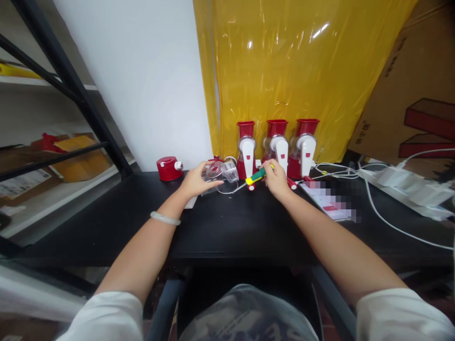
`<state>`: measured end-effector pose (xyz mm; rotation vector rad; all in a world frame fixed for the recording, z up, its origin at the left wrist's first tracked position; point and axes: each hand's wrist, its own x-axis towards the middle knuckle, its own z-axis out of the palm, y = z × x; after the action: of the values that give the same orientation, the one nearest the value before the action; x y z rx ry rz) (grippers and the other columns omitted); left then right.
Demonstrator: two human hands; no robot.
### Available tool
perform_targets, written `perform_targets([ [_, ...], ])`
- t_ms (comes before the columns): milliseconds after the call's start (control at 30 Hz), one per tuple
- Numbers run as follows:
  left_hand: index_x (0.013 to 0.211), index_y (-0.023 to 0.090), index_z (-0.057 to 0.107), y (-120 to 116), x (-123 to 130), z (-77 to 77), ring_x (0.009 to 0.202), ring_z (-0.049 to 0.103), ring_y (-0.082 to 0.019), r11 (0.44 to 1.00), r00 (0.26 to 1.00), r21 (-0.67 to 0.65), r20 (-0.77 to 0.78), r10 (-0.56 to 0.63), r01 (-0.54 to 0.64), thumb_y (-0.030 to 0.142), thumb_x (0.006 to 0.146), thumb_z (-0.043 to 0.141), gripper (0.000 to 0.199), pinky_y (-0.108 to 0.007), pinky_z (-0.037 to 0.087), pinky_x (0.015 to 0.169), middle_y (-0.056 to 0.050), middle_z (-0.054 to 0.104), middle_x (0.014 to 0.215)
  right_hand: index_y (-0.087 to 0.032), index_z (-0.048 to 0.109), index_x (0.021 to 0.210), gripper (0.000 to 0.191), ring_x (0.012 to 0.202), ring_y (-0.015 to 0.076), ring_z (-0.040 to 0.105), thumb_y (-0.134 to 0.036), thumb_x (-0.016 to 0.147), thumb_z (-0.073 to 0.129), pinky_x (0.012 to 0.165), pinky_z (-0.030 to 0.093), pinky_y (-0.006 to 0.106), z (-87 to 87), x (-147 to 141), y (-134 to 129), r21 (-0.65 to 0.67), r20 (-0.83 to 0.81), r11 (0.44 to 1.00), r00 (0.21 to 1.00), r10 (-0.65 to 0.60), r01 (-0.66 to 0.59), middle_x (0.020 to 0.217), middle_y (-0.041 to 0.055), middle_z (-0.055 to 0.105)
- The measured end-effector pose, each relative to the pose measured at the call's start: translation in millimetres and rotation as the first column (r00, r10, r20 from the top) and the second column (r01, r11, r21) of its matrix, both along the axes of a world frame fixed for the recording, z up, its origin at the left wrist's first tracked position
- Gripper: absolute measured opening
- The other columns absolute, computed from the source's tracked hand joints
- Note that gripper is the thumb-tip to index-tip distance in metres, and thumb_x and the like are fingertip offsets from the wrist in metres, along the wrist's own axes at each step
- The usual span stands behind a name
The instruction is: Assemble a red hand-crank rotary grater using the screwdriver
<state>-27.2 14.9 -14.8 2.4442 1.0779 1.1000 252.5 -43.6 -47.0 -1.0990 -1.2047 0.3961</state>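
Fingers of my left hand are wrapped round a clear plastic housing above the black table. My right hand grips a green and yellow handle, its yellow end pointing left toward the housing. Behind my hands stand three red and white rotary graters, the left one, the middle one and the right one. A round red base with a white knob sits to the left of my left hand.
A phone lies right of my right hand. White cables and a power strip occupy the table's right side. A yellow plastic sheet hangs behind, beside a cardboard box. Shelves stand at the left.
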Motion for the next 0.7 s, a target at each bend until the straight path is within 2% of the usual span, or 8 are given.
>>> perform_targets([
  [200, 0.13, 0.025, 0.055, 3, 0, -3.0, 0.107, 0.068, -0.03, 1.0, 1.0, -0.003, -0.017, -0.009, 0.009, 0.053, 0.068, 0.08, 0.073, -0.042, 0.052, 0.094, -0.009, 0.072, 0.115, -0.023, 0.055, 0.082, 0.031, 0.049, 0.0126, 0.051, -0.051, 0.092, 0.047, 0.051, 0.04, 0.026, -1.5, -2, -4, 0.003, 0.199, 0.999, 0.979, -0.034, 0.035, 0.061, -0.0026, 0.056],
  [400, 0.13, 0.024, 0.055, 5, -1, -5.3, 0.105, 0.069, -0.03, 0.999, 0.999, 0.003, -0.025, -0.033, 0.033, 0.052, 0.069, 0.08, 0.072, -0.045, 0.052, 0.092, -0.011, 0.072, 0.115, -0.023, 0.055, 0.084, 0.024, 0.052, 0.013, 0.049, -0.043, 0.093, 0.046, 0.055, 0.036, 0.026, 4.6, -10, -17, 0.028, 0.399, 0.999, 0.916, -0.044, 0.035, 0.063, -0.002, 0.057],
  [533, 0.13, 0.024, 0.055, 6, -1, -5.9, 0.105, 0.069, -0.03, 0.999, 0.999, 0.023, -0.03, -0.042, 0.043, 0.053, 0.069, 0.08, 0.072, -0.045, 0.053, 0.092, -0.011, 0.071, 0.116, -0.023, 0.056, 0.086, 0.023, 0.049, 0.0132, 0.047, -0.043, 0.093, 0.046, 0.054, 0.032, 0.026, 7.2, -15, -21, 0.041, 0.463, 0.998, 0.884, -0.061, 0.047, 0.06, -0.0026, 0.056],
  [700, 0.131, 0.024, 0.055, 7, -1, -6.0, 0.105, 0.069, -0.03, 0.999, 0.998, 0.027, -0.053, -0.023, 0.024, 0.053, 0.069, 0.079, 0.072, -0.045, 0.053, 0.092, -0.011, 0.071, 0.117, -0.024, 0.057, 0.087, 0.019, 0.054, 0.0148, 0.052, -0.04, 0.092, 0.048, 0.056, 0.035, 0.026, 7.9, -17, -23, 0.056, 0.516, 0.997, 0.854, -0.07, 0.048, 0.064, -0.001, 0.06],
])
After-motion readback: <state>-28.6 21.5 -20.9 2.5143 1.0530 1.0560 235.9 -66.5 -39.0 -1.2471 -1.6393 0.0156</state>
